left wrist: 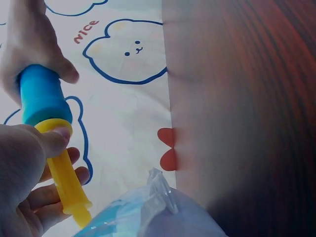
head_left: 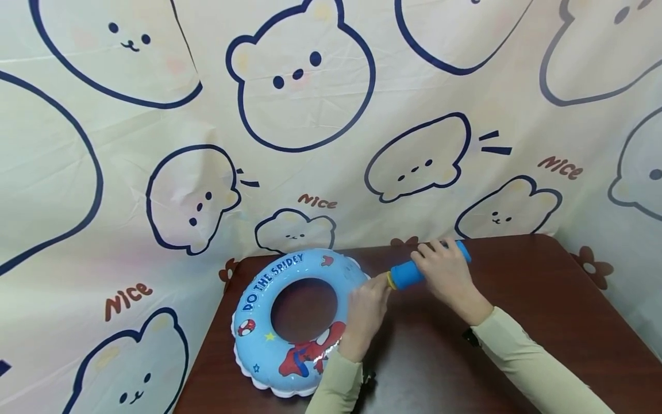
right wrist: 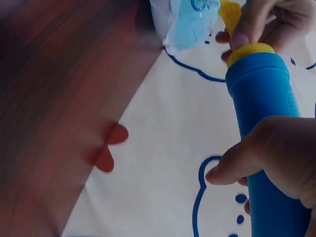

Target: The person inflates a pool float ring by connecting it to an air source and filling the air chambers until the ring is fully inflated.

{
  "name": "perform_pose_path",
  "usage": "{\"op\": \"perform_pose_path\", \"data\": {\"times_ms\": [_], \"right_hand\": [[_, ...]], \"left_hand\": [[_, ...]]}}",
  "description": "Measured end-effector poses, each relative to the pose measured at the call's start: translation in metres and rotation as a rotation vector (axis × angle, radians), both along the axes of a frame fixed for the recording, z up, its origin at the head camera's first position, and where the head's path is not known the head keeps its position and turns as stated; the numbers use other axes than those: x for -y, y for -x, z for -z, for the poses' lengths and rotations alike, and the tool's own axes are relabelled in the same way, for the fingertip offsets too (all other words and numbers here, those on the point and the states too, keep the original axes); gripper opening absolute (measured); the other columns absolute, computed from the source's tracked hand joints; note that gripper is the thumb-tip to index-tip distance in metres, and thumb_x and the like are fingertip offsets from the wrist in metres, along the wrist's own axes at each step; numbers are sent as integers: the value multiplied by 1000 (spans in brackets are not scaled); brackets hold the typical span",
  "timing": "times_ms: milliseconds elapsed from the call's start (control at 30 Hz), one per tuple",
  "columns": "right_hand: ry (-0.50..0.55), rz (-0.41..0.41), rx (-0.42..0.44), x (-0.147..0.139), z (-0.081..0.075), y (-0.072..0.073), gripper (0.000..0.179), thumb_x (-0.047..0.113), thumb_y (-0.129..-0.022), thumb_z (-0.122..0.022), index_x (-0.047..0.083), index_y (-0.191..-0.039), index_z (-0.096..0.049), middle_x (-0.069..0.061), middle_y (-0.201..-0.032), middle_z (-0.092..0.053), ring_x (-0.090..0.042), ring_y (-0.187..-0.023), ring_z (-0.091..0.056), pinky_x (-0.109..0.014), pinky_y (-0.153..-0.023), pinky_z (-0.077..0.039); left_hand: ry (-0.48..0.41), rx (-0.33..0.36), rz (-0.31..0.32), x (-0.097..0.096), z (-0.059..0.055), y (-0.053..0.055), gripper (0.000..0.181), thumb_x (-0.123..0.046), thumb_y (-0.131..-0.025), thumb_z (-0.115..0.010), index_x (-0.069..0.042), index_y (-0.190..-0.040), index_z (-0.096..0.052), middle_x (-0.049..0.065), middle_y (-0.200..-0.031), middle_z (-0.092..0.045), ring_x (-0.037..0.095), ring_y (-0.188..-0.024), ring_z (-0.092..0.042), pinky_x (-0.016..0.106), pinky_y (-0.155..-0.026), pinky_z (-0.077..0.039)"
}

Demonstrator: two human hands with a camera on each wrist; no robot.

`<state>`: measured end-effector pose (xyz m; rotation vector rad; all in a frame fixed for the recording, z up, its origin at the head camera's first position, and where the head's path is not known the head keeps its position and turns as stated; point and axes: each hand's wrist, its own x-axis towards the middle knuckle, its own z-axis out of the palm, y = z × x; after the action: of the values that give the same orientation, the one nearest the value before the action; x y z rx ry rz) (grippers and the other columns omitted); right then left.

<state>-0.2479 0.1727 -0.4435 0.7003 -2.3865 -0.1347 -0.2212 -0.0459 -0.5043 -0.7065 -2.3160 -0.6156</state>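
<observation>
A blue hand air pump [head_left: 408, 275] with a yellow nozzle [left wrist: 69, 182] is held tilted over the table. My right hand [head_left: 447, 276] grips its blue barrel [right wrist: 264, 98]. With thumb and fingers, my left hand [head_left: 366, 307] pinches the yellow nozzle near its collar [right wrist: 252, 49]. To the left lies a light blue inflatable swim ring [head_left: 256, 345], puffed up, with a red cartoon figure and lettering. In the left wrist view the nozzle's tip overlaps the ring's edge, beside a clear plastic flap [left wrist: 160, 195]. My left forearm covers the ring's right side.
The dark brown wooden table [head_left: 543, 299] reaches back to a pale cloth backdrop [head_left: 341, 167] printed with cartoon bear heads. The cloth hangs behind the table and along both sides. The ring lies by the table's left edge.
</observation>
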Motion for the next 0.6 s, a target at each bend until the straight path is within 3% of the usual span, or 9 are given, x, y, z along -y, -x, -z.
{"op": "perform_pose_path", "data": {"times_ms": [300, 600], "right_hand": [[43, 7, 21, -57, -28, -2, 63, 15, -55, -106, 7, -109, -74, -16, -108, -78, -40, -100, -70, -62, -95, -53], [75, 62, 21, -102, -42, -9, 69, 14, -50, -107, 6, -109, -72, -20, -110, -76, -45, -102, -68, -67, -95, -51]], "left_hand": [[19, 37, -21, -3, -1, 2, 19, -21, -98, -79, -10, -112, -75, 3, -106, -82, 15, -91, -80, 23, -83, -62], [48, 84, -23, -5, 1, 0, 22, -25, -98, -79, -12, -114, -75, 2, -108, -82, 15, -91, -80, 23, -83, -62]]}}
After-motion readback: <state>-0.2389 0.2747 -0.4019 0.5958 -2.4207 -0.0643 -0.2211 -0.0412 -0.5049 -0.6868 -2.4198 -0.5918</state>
